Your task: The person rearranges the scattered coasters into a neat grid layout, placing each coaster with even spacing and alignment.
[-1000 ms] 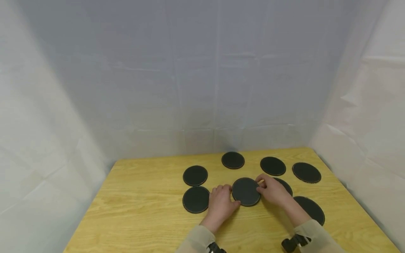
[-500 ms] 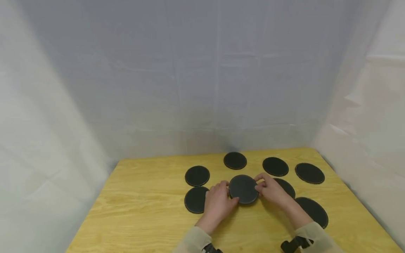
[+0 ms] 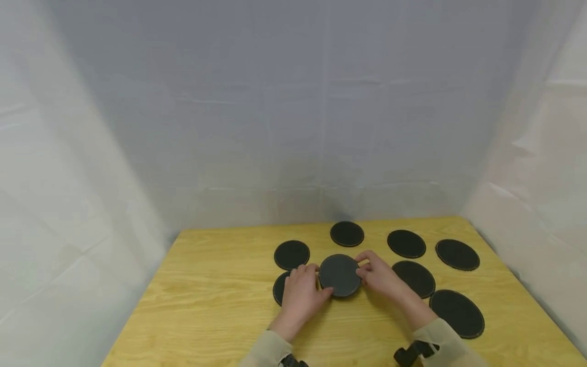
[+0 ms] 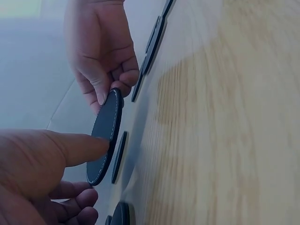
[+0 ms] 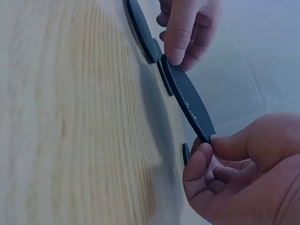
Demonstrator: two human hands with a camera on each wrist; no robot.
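Pinching a black coaster (image 3: 340, 275) between left hand (image 3: 300, 293) and right hand (image 3: 380, 277).

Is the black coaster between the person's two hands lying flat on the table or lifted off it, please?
Lifted. In the wrist views the coaster hangs clear above the table, pinched at opposite edges by the left hand and right hand.

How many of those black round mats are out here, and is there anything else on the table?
Black round mats lying flat on the table: 7, one partly hidden by the left hand
Black round mat held between left hand and right hand: 1
Other things: 0
Total: 8 mats
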